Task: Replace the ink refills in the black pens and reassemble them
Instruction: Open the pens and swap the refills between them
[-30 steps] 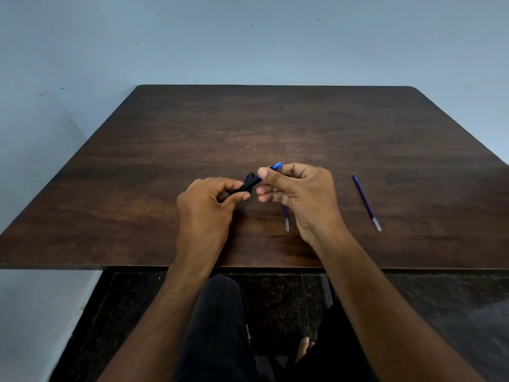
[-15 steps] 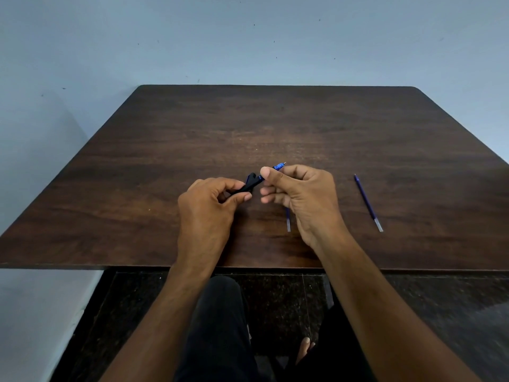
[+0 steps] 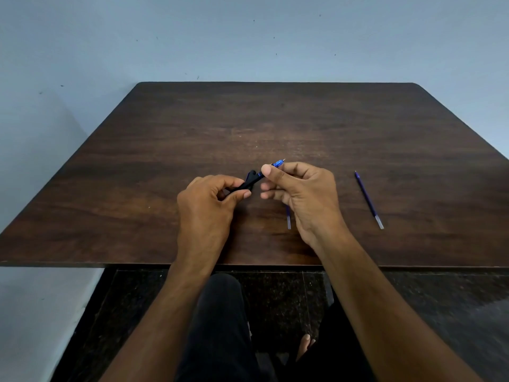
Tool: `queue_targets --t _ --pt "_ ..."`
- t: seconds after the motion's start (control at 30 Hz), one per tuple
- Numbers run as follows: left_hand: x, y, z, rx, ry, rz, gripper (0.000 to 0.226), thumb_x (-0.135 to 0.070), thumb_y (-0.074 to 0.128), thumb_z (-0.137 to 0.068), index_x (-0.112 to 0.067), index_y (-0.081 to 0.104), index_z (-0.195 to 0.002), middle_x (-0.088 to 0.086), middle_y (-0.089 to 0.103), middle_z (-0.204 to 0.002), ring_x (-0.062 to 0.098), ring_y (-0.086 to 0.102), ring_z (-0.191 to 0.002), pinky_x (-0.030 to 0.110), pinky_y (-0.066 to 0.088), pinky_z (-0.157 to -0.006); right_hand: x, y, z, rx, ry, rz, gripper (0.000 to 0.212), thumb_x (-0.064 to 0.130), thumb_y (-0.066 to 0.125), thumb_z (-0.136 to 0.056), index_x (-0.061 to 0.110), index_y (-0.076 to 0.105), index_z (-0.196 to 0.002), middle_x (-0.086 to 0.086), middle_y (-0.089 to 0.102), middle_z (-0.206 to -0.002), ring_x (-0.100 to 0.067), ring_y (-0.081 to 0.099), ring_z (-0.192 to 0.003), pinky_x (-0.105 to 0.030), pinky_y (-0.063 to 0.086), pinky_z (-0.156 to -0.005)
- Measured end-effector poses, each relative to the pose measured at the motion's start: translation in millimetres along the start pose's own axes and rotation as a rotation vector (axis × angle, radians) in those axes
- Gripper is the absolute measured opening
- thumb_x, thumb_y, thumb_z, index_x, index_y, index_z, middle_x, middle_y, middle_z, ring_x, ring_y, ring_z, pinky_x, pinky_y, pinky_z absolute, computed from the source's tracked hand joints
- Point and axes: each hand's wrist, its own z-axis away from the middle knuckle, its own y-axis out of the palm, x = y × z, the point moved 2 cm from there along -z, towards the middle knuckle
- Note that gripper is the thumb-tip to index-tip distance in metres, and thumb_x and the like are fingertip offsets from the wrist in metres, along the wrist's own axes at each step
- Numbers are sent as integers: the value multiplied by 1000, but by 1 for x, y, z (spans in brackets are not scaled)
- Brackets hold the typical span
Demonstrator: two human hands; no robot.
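Note:
My left hand grips the black pen barrel, whose clip points up and away. My right hand pinches the blue tip section at the barrel's front end, with the metal point poking out past my thumb. The two parts meet between my hands, just above the dark wooden table. One blue ink refill lies loose on the table to the right of my right hand. A second refill lies under my right hand, with only its pale lower end showing.
The table's near edge runs just below my wrists. A pale wall stands behind and to the left. My legs and a dark speckled floor show beneath the table.
Both hands have stayed in place. My right thumb and fingers have shifted slightly on the blue tip section, and the gap between my hands is a little wider.

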Motion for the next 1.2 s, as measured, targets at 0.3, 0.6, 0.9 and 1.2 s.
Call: queue_targets --t 0.3,0.6,0.9,1.2 --pt "1 0 0 5 12 -8 26 -25 87 -72 -23 78 -96 -29 56 -79 -1 58 -73 9 46 -71 0 -1 3 9 -33 -97 11 0 71 -89 -5 75 -98 -20 76 -91 -26 70 -72 -37 62 -70" --pt "1 0 1 5 -7 8 24 -24 87 -72 -24 78 -94 -30 56 -76 -2 57 -71 8 45 -69 -3 3 0 -32 -21 -88 17 10 81 -82 -2 74 -91 -11 73 -72 -25 71 -68 -40 61 -70" --pt "1 0 1 3 -10 10 24 -26 87 -72 -25 78 -94 -29 58 -77 -2 58 -72 10 48 -70 -3 5 2 -32 -26 -157 10 3 76 -86 -6 75 -90 -12 71 -72 -22 68 -66 -39 62 -70" --pt "1 0 1 0 -2 14 24 -24 88 -71 -24 78 -93 -29 57 -76 -1 58 -71 11 47 -70 -2 6 0 -18 26 -111 18 10 81 -82 2 73 -96 -11 72 -79 -23 68 -70 -39 60 -68"
